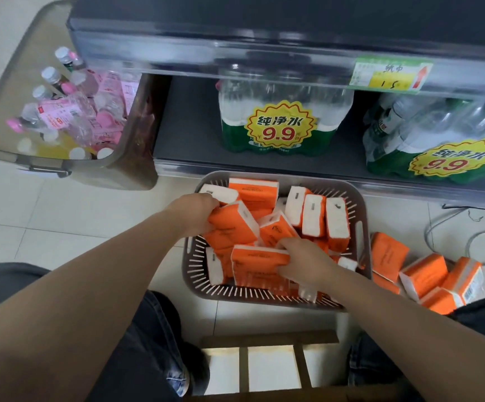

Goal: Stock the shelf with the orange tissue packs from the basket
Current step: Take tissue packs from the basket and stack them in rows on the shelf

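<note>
Orange tissue packs (pixel 314 216) fill the brown slatted basket (pixel 264 297), some on edge with their white ends up and others lying flat in a loose heap. The basket sits on the tiled floor (pixel 61 216), just in front of the bottom shelf (pixel 189 126).

On my feed the left hand (pixel 195 213) is at the basket's left side, its fingers (pixel 211 203) curled round one tilted pack (pixel 232 224). The right hand (pixel 305 262) is at the near side and holds a flat pack (pixel 257 261) by its end, with fingers on top and the thumb against the side.

More orange packs (pixel 427 274) lie loose on the floor just right of the basket. On the shelf I see two shrink-wrapped bundles of water bottles (pixel 279 123), each with a yellow 9.9 sticker, and none of the orange packs. A green and yellow price tag (pixel 389 75) hangs on the rail above. To the left stands a clear bin (pixel 136 158) of pink-capped bottles. A wooden stool (pixel 267 340) is between the person's knees.
</note>
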Demonstrator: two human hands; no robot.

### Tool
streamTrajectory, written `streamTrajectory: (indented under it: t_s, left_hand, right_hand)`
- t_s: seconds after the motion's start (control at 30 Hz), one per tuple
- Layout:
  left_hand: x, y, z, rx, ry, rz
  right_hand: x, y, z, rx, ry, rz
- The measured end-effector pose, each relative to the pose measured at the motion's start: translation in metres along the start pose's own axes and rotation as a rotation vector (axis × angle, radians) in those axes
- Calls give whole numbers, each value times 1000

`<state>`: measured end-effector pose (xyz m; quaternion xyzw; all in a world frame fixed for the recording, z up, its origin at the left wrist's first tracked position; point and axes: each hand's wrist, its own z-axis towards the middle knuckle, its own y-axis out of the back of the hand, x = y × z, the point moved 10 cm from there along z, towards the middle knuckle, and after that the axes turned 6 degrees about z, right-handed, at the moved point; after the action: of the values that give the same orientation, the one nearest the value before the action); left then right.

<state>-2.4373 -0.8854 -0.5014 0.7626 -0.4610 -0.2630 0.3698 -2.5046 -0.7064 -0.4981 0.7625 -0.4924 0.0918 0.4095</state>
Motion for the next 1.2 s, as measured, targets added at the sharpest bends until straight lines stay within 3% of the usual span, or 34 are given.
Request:
streamTrajectory:
  t_s: [0.37, 0.6, 0.87, 1.2]
  left_hand:
    - [-4, 62, -43, -66, 36, -295]
    - [0, 100, -70, -113, 118, -1013]
    - [4, 147, -98, -250, 79, -1469]
    - [14, 220, -130, -443, -153, -1629]
  right_hand:
    - [44, 75, -26, -97, 143, 150]
    - [70, 123, -47, -162, 207, 318]
    - [100, 178, -74, -296, 301, 596]
    - [171, 231, -83, -413, 410, 796]
